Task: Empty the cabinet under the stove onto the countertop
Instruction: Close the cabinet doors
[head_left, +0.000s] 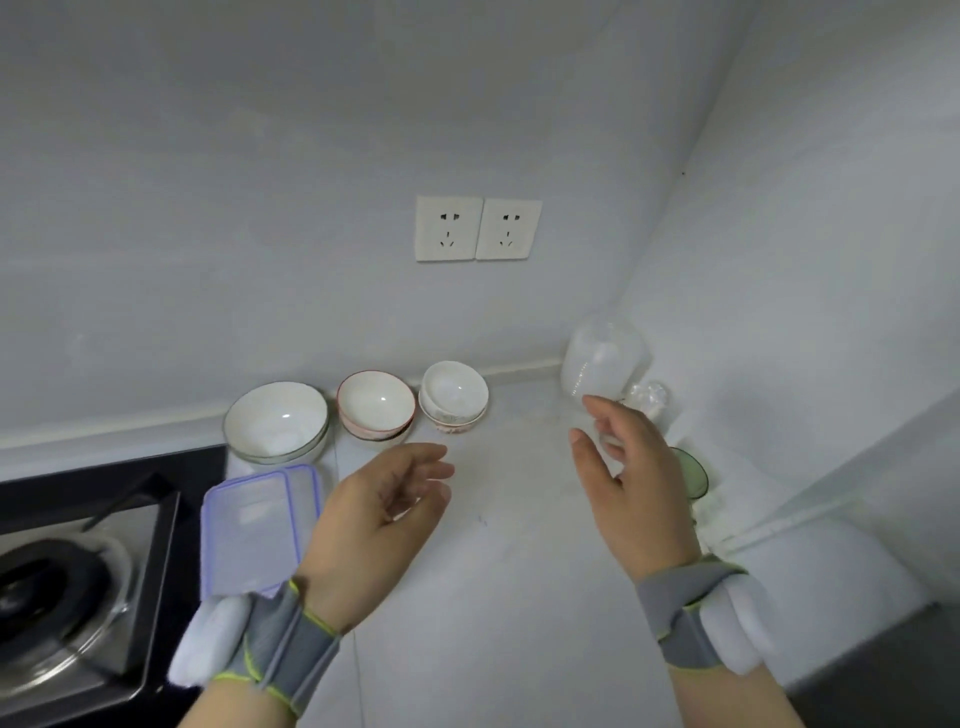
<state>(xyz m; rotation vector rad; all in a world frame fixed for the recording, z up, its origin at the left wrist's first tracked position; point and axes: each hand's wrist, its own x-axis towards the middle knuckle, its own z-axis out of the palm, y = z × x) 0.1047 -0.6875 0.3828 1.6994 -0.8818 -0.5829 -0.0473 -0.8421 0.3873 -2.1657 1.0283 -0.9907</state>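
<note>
Both hands hover empty over the white countertop (509, 519). My left hand (374, 514) floats palm inward with relaxed fingers, just right of a clear lidded box with a purple rim (249, 530). My right hand (628, 488) is raised with loose fingers in front of a clear glass jar (602, 358) standing in the corner. Along the back wall stand a large white bowl (278, 421), a red-rimmed bowl stack (376, 408) and a white patterned bowl stack (454, 395). A green glass bowl (693, 473) peeks out behind my right hand.
A black gas stove (67, 566) with a steel burner ring fills the lower left. Two wall sockets (478, 228) sit above the bowls. A small clear glass piece (649, 395) lies by the jar. The side wall closes in at right.
</note>
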